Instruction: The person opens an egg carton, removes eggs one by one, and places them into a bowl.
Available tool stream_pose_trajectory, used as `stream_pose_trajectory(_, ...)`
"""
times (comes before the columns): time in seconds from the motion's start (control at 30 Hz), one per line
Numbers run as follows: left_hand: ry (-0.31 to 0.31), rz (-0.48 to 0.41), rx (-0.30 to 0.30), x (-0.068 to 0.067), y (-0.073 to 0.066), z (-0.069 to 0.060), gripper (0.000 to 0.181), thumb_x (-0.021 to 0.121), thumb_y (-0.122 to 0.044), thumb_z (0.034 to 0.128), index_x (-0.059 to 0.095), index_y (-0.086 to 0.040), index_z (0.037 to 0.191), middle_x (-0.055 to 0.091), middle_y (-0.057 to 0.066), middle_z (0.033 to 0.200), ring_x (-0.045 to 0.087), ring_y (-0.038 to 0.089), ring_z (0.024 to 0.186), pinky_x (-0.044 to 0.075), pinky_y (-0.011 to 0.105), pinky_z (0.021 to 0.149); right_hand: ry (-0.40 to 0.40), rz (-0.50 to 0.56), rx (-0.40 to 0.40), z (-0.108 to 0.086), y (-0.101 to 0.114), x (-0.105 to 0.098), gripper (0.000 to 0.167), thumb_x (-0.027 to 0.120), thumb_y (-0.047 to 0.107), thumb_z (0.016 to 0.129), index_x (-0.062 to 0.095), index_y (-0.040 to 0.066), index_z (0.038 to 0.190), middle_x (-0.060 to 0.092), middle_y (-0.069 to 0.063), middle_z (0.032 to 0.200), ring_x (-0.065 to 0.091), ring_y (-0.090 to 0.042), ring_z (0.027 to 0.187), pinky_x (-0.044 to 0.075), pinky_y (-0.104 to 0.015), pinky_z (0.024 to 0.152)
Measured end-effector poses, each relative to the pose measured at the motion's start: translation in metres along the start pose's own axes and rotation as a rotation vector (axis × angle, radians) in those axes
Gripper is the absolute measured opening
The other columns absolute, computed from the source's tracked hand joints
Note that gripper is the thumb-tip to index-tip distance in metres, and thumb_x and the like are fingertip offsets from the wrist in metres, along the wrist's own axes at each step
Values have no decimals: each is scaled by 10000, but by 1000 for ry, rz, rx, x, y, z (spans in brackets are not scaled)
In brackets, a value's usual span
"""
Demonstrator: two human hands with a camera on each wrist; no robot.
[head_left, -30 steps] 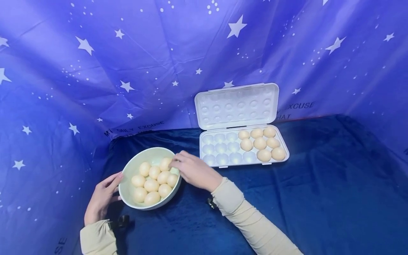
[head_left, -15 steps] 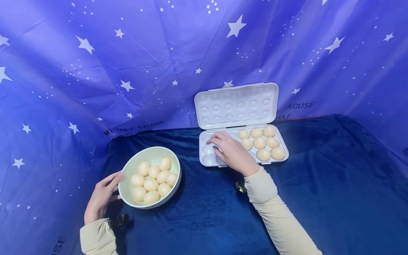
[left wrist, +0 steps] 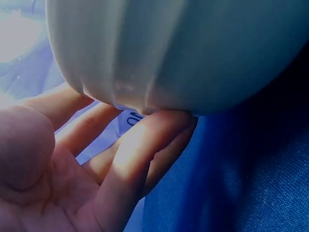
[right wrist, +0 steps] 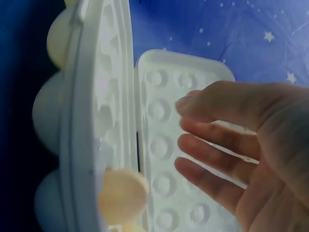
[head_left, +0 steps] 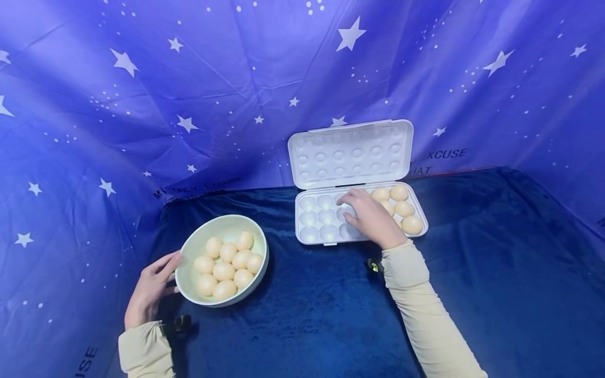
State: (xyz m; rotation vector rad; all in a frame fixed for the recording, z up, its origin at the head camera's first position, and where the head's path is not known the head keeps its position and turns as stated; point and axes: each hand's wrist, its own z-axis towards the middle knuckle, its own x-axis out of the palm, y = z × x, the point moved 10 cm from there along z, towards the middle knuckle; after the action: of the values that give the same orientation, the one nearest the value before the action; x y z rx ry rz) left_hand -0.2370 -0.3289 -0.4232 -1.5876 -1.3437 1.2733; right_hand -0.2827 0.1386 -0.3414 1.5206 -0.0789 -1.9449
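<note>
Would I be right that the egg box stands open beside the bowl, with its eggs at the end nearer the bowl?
Not quite: the egg box has its visible eggs at the end farther from the bowl, and the nearest cups are empty, as the head view shows. It does stand open beside the bowl.

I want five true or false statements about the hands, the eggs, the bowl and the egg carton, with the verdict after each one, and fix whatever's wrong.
1. The green bowl is left of the egg carton in the head view. True.
2. Eggs lie in both the green bowl and the egg carton. True.
3. The lid covers the egg carton. False: it stands open.
4. The left hand touches the green bowl. True.
5. The right hand grips one of the eggs. False: it is over the egg carton, its fingers holding nothing.
</note>
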Motion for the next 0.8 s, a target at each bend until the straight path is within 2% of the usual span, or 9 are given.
stream_pose_trajectory(0.2,7,6,15,0,-1,0,345,601,-384,995,612,-206,1291,661,-250,942,679,-12,845,607,297,659,7,-24,53,-2,-21,1,244,662,-23,818,701,-16,1058,646,-179,1072,582,-365,1070,487,-496,932)
stream_pose_trajectory(0.33,7,6,18,0,-2,0,283,603,-389,993,628,-261,1244,662,-253,943,679,-8,847,607,296,668,19,-16,66,-3,-28,3,254,629,-47,798,703,-30,1041,650,-184,1055,585,-370,1045,484,-501,929)
stream_pose_trajectory(0.4,7,13,15,1,-2,1,307,602,-394,993,622,-249,1263,658,-256,945,679,-8,848,608,294,673,24,-18,77,-4,-32,5,264,613,-55,788,706,-30,1034,654,-187,1059,582,-373,1053,485,-504,930)
stream_pose_trajectory(0.6,1,32,-12,1,-1,2,530,594,-392,997,512,-81,1418,646,-264,940,674,-13,844,606,293,671,23,-39,91,-6,-42,6,238,628,-58,789,717,-31,1008,658,-189,1056,562,-393,1077,471,-513,952)
stream_pose_trajectory(0.8,1,37,-22,0,0,2,621,585,-391,1002,436,-10,1468,644,-261,938,673,-14,842,607,296,672,30,-26,99,-6,-52,10,236,654,-96,764,707,-64,992,655,-233,1091,561,-431,1072,443,-531,980)
